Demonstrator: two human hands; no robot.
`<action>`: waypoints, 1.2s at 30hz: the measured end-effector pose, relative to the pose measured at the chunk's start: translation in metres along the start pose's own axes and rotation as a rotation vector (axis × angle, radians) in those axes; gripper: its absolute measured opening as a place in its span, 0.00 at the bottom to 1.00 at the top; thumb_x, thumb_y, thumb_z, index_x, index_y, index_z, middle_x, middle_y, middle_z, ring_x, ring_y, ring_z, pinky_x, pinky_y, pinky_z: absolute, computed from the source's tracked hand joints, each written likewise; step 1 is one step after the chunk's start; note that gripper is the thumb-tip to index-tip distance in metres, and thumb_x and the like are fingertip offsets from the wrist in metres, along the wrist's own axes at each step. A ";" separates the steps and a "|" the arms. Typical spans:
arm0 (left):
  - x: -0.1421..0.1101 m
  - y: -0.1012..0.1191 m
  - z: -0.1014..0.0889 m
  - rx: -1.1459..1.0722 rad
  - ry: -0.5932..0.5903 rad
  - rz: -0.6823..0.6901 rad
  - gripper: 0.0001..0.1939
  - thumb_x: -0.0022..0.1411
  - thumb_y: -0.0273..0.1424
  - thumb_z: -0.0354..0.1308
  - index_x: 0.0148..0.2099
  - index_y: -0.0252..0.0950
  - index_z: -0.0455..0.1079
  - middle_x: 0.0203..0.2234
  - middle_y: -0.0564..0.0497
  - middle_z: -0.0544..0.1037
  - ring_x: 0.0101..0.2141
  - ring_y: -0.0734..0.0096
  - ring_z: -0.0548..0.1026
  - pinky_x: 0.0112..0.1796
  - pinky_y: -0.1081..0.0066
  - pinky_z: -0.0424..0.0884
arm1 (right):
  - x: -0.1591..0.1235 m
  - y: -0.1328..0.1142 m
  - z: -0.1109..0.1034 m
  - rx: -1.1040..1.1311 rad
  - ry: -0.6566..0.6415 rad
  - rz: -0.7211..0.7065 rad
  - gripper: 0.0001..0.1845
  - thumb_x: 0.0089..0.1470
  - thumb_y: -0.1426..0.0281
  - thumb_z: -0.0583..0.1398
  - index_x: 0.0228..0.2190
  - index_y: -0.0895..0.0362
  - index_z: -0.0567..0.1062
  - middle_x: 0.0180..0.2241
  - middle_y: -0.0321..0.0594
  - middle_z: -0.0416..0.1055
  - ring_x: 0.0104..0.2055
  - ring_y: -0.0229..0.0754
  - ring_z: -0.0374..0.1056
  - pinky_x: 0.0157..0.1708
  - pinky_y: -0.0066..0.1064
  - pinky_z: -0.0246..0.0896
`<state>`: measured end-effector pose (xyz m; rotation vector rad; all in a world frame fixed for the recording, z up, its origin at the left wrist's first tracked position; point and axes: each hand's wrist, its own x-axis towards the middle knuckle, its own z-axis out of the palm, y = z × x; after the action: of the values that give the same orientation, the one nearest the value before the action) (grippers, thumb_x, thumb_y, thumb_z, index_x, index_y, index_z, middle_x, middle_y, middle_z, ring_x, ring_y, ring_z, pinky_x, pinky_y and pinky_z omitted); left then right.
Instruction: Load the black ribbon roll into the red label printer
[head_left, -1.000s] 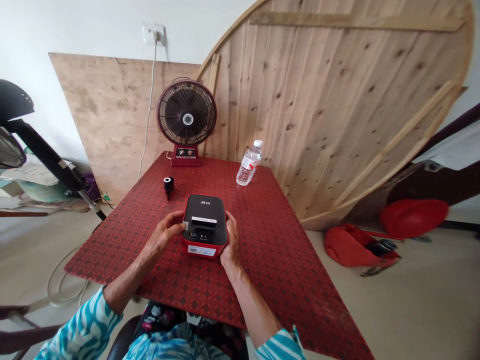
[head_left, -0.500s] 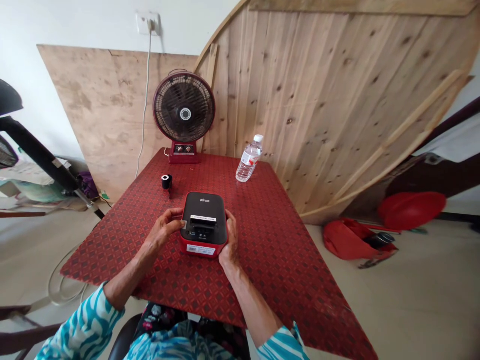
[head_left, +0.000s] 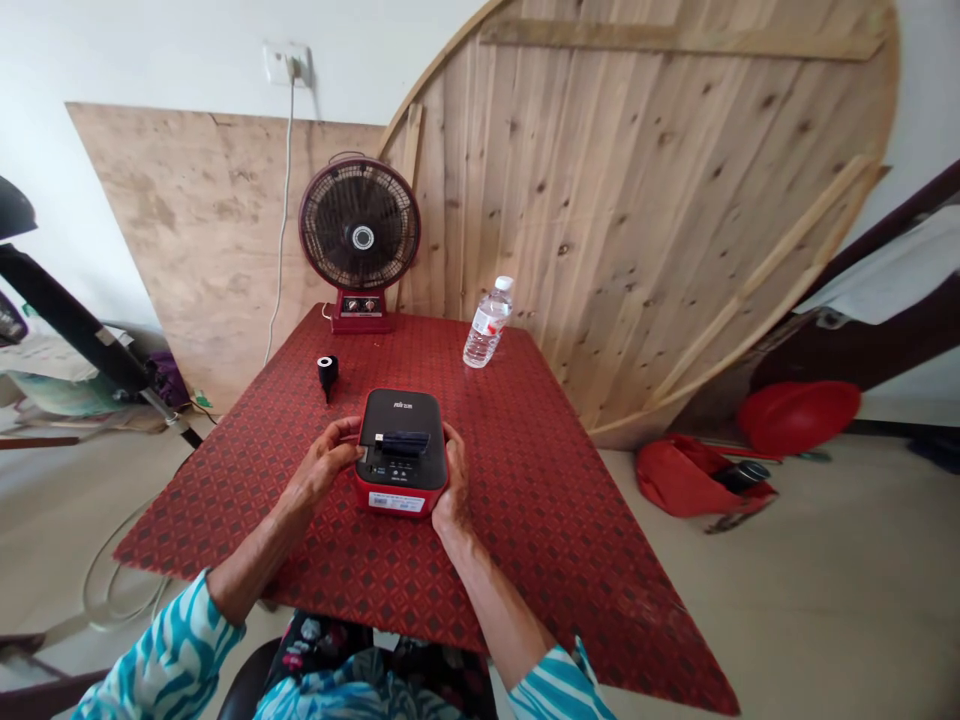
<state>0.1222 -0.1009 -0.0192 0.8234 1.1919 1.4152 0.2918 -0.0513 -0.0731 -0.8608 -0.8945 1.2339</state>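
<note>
Printer point(head_left: 401, 407), with black top and red body, sits on the patterned table point(head_left: 540, 520), between the fingers of both hands. The left hand point(head_left: 324, 468) holds its left wall: the fingers are slightly bent and close together, and the thumb lies on the near left part of the top. The right hand point(head_left: 454, 492) cups the right wall, fingers pressed together; whether its thumb also touches, I cannot tell. For a good hold, I think both palms should press equally and softly, so that the body sits flat. The dark strip point(head_left: 403, 443) at the slot is just to the right of the left thumb, so this thumb should rest at the edge and not pinch the strip. Beyond the left fingers stands a small black roll point(head_left: 327, 374), and farther ahead a fan point(head_left: 360, 240). Beyond the right fingers is a water bottle point(head_left: 486, 328), well apart from them
</note>
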 end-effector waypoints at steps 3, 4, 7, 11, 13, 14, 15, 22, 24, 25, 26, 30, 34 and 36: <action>-0.002 0.000 0.001 0.006 -0.003 -0.010 0.29 0.45 0.31 0.61 0.52 0.36 0.67 0.41 0.47 0.79 0.37 0.62 0.77 0.37 0.68 0.70 | 0.001 0.002 -0.001 -0.018 -0.001 -0.010 0.26 0.52 0.49 0.55 0.47 0.52 0.72 0.49 0.40 0.72 0.52 0.46 0.65 0.53 0.42 0.57; -0.002 0.000 0.001 0.004 -0.004 -0.022 0.29 0.45 0.31 0.61 0.52 0.36 0.67 0.41 0.47 0.79 0.36 0.63 0.77 0.35 0.69 0.70 | 0.001 0.003 -0.002 -0.026 -0.005 -0.015 0.27 0.52 0.49 0.55 0.47 0.52 0.72 0.50 0.40 0.71 0.53 0.46 0.65 0.54 0.42 0.56; -0.002 0.001 0.001 0.000 -0.020 -0.070 0.28 0.44 0.32 0.60 0.51 0.36 0.68 0.40 0.49 0.80 0.33 0.66 0.77 0.33 0.70 0.68 | 0.001 0.004 -0.003 -0.051 -0.021 -0.029 0.28 0.53 0.49 0.54 0.48 0.53 0.72 0.52 0.42 0.70 0.55 0.47 0.63 0.54 0.42 0.56; -0.002 0.002 -0.001 -0.012 -0.053 -0.090 0.29 0.44 0.32 0.61 0.52 0.35 0.68 0.37 0.48 0.80 0.34 0.64 0.77 0.35 0.69 0.68 | 0.001 0.004 -0.005 -0.062 -0.041 -0.039 0.28 0.54 0.49 0.53 0.49 0.53 0.72 0.54 0.42 0.68 0.56 0.46 0.62 0.56 0.42 0.55; -0.002 0.003 -0.001 -0.010 -0.050 -0.091 0.29 0.44 0.32 0.61 0.52 0.35 0.68 0.38 0.48 0.80 0.36 0.63 0.77 0.35 0.69 0.68 | 0.002 0.004 -0.005 -0.070 -0.042 -0.042 0.28 0.54 0.49 0.53 0.49 0.53 0.72 0.53 0.42 0.68 0.56 0.46 0.62 0.56 0.42 0.54; -0.002 0.003 -0.001 -0.005 -0.048 -0.093 0.29 0.45 0.32 0.61 0.52 0.35 0.68 0.38 0.48 0.80 0.36 0.62 0.77 0.35 0.69 0.68 | 0.002 0.004 -0.005 -0.075 -0.039 -0.043 0.29 0.54 0.49 0.53 0.49 0.53 0.72 0.53 0.42 0.69 0.56 0.46 0.62 0.56 0.42 0.54; -0.003 0.004 0.000 -0.001 -0.044 -0.093 0.29 0.45 0.32 0.61 0.52 0.35 0.68 0.38 0.48 0.80 0.37 0.62 0.77 0.36 0.69 0.68 | 0.002 0.004 -0.005 -0.081 -0.037 -0.041 0.29 0.54 0.49 0.53 0.49 0.53 0.72 0.53 0.42 0.69 0.56 0.46 0.63 0.56 0.42 0.54; -0.008 0.009 0.001 0.061 -0.058 -0.061 0.30 0.47 0.33 0.61 0.55 0.36 0.68 0.43 0.44 0.79 0.45 0.55 0.76 0.42 0.65 0.69 | 0.002 0.002 -0.006 -0.058 -0.023 -0.015 0.29 0.53 0.48 0.54 0.49 0.54 0.72 0.54 0.43 0.69 0.55 0.46 0.64 0.54 0.40 0.56; -0.009 0.014 0.000 0.147 0.002 0.029 0.30 0.47 0.34 0.63 0.54 0.36 0.69 0.48 0.43 0.77 0.51 0.52 0.72 0.47 0.62 0.67 | 0.002 0.002 -0.006 -0.038 -0.018 0.002 0.29 0.53 0.48 0.54 0.49 0.53 0.71 0.54 0.43 0.69 0.54 0.47 0.64 0.53 0.40 0.58; -0.009 0.017 0.000 0.207 0.037 0.095 0.29 0.47 0.35 0.63 0.53 0.36 0.70 0.50 0.42 0.75 0.53 0.52 0.70 0.50 0.61 0.66 | 0.003 0.002 -0.006 -0.036 -0.015 0.007 0.29 0.53 0.48 0.54 0.49 0.53 0.71 0.54 0.43 0.69 0.54 0.47 0.64 0.52 0.39 0.58; -0.008 0.021 0.001 0.271 0.059 0.166 0.28 0.47 0.36 0.64 0.53 0.37 0.71 0.51 0.43 0.74 0.54 0.51 0.69 0.51 0.60 0.65 | 0.003 0.002 -0.005 -0.039 -0.012 0.010 0.29 0.53 0.48 0.54 0.49 0.53 0.71 0.53 0.42 0.70 0.54 0.47 0.65 0.52 0.39 0.58; 0.005 0.043 0.012 0.560 -0.077 0.367 0.17 0.53 0.38 0.62 0.46 0.41 0.76 0.45 0.45 0.78 0.49 0.53 0.71 0.53 0.59 0.63 | 0.006 0.000 -0.004 -0.049 -0.007 0.009 0.30 0.52 0.47 0.55 0.48 0.53 0.73 0.48 0.41 0.74 0.52 0.47 0.66 0.50 0.39 0.59; 0.026 0.056 0.029 0.940 -0.220 0.452 0.12 0.56 0.32 0.59 0.43 0.41 0.78 0.41 0.46 0.80 0.45 0.53 0.73 0.53 0.57 0.61 | 0.008 -0.001 -0.005 -0.060 -0.001 -0.006 0.28 0.51 0.48 0.56 0.46 0.53 0.74 0.47 0.41 0.75 0.52 0.47 0.66 0.51 0.39 0.58; 0.034 0.056 0.034 1.127 -0.258 0.459 0.14 0.58 0.31 0.55 0.44 0.40 0.77 0.43 0.44 0.80 0.46 0.51 0.73 0.52 0.55 0.62 | 0.008 -0.001 -0.006 -0.070 -0.011 -0.005 0.27 0.52 0.48 0.56 0.45 0.53 0.75 0.48 0.41 0.74 0.52 0.46 0.66 0.52 0.39 0.58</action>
<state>0.1317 -0.0571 0.0397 2.0859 1.6391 0.8201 0.2985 -0.0436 -0.0745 -0.9074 -0.9523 1.2096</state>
